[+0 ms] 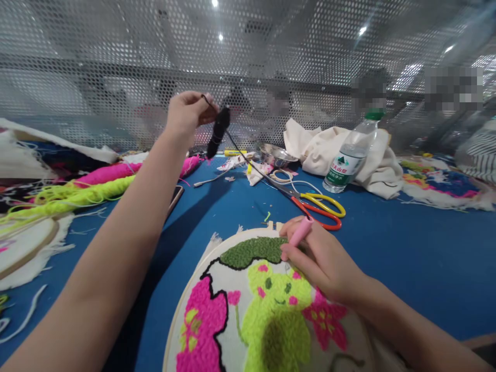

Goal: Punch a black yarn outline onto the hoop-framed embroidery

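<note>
Raised over the table, my left hand point(191, 111) pinches a strand of black yarn, and a small black skein point(219, 132) dangles beside its fingers. From there the strand runs down to the pink-handled punch needle point(301, 232). My right hand point(320, 256) is closed around that tool at the upper edge of the embroidery hoop point(189, 279); the needle's tip is hidden. Stretched in the hoop is white cloth with a lime-green bear point(279, 315), pink flowers, a dark green patch and black outlines.
Beyond the hoop lie scissors point(325, 206) with red and yellow handles. A water bottle point(346, 160) stands against crumpled cream cloth point(315, 144), near a metal bowl point(277, 154). Pink and lime yarn bundles point(96, 188) and another hoop point(34, 250) are at left. A perforated metal panel point(248, 62) rises behind.
</note>
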`<state>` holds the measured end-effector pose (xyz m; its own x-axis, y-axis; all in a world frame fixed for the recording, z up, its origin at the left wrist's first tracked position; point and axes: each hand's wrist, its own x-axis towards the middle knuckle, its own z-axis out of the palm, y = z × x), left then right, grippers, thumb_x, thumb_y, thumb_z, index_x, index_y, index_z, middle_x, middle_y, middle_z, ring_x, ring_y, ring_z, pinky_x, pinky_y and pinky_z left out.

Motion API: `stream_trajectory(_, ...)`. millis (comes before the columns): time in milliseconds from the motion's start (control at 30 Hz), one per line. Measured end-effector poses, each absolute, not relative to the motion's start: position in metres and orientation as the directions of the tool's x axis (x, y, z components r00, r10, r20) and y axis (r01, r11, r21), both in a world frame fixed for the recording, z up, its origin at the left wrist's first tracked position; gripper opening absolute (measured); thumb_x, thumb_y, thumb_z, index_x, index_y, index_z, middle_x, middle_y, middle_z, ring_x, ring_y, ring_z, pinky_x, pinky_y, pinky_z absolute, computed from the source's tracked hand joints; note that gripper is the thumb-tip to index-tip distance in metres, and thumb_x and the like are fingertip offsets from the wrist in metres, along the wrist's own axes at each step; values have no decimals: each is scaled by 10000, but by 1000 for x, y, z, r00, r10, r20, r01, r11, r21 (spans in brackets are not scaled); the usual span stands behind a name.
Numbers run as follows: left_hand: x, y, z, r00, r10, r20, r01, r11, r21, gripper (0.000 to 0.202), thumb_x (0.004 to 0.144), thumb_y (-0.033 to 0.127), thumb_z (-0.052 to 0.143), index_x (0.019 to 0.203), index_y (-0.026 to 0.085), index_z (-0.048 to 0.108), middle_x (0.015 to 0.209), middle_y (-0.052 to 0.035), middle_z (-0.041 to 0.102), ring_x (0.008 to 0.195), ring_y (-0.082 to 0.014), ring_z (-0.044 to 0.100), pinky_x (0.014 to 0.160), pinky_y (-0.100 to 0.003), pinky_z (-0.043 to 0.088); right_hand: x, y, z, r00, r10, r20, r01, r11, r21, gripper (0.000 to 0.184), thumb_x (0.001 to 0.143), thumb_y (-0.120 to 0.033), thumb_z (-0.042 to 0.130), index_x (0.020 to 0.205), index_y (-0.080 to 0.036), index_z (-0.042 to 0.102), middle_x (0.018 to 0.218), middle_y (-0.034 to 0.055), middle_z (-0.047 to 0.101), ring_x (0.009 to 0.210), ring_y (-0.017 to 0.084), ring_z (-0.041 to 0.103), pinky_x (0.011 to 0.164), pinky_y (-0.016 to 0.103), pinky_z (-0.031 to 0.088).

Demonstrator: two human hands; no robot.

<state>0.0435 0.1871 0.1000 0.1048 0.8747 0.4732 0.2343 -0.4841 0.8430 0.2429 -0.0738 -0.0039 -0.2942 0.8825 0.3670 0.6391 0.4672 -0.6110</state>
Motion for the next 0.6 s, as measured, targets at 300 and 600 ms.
stream_trajectory(300, 14, 182, 109, 148, 863, 483, 462, -492, 738, 190, 797, 219, 535, 896, 74, 608, 912, -46, 687, 703, -68, 568, 746, -280, 508, 242, -75, -3, -287, 880, 379, 641, 470, -606, 146, 916, -253, 424, 777, -210, 413, 857, 42, 528, 806, 175, 494, 730, 344, 395)
stream_trajectory(600, 18, 204, 108, 18, 647, 763, 385, -708, 591, 147, 736, 273, 601, 772, 153, 677, 701, -14, 664, 618, -96, 587, 584, -217, 492, 241, -75, -2, -291, 872, 393, 636, 483, -602, 150, 921, -237, 429, 775, -204, 436, 862, 30, 521, 856, 174, 488, 727, 330, 380)
